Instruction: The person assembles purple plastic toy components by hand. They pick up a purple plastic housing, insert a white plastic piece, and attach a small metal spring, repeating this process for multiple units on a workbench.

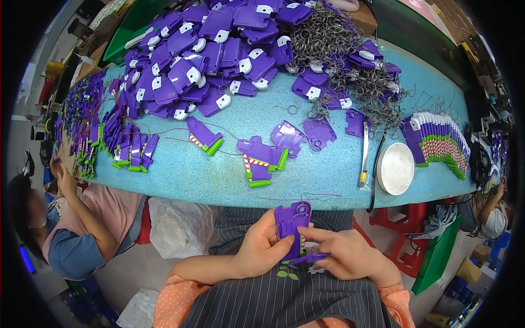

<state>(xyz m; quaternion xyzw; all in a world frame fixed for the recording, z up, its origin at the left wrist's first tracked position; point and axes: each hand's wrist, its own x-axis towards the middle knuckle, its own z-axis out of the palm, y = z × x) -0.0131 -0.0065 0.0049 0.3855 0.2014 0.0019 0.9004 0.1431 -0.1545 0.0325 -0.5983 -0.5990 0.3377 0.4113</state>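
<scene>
Just in front of the table edge, my left hand (258,243) is closed around a purple plastic shell (286,217), its open inner side facing up. A thin wire loop lies round a round post near the shell's top, and loose wire ends rise from it. My right hand (350,254) has its index finger stretched onto the shell's lower part. Between its thumb and lower fingers is a second purple plastic piece (309,258), tilted below the shell. Red-and-white striping shows at the shell's side, partly hidden by the fingers.
Purple-and-white housings (188,74) and grey wire coils (322,41) are heaped at the back. Striped purple-green parts (257,158) lie ahead. A utility knife (364,158), a white bowl (396,169) and a row of finished-looking units (437,142) stand right. Co-workers sit either side.
</scene>
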